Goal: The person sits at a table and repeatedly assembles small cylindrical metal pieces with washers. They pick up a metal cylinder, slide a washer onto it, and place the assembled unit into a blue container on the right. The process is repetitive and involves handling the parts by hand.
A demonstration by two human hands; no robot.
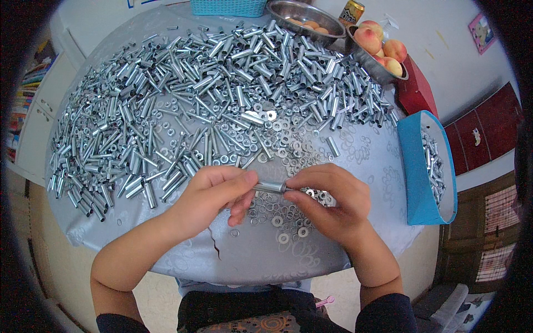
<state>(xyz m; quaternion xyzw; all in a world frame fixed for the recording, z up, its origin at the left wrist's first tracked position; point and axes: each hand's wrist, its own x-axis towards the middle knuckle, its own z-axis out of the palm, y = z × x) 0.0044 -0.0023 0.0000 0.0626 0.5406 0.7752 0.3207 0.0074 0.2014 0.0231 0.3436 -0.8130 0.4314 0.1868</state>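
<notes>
Over the near part of the table I hold a shiny metal sleeve (pixel 270 187) level between both hands. My left hand (pixel 208 195) is closed on its left end, thumb on top. The fingertips of my right hand (pixel 336 198) pinch the right end, where a darker tip shows; whether a separate small part sits there, I cannot tell. Beneath and between the hands lie loose flat washers (pixel 283 238) and thin rings (pixel 261 213). Just beyond are hex nuts (pixel 225 159), long bolts (pixel 207 145) and one lone sleeve (pixel 332 146).
A wide heap of metal sleeves and bolts (pixel 239 66) covers the far and left table. A blue fabric bin (pixel 413 172) with metal parts stands at right. Along the back are a turquoise basket (pixel 227 6), a steel bowl (pixel 283 21), peaches (pixel 367 41) and a can (pixel 352 12).
</notes>
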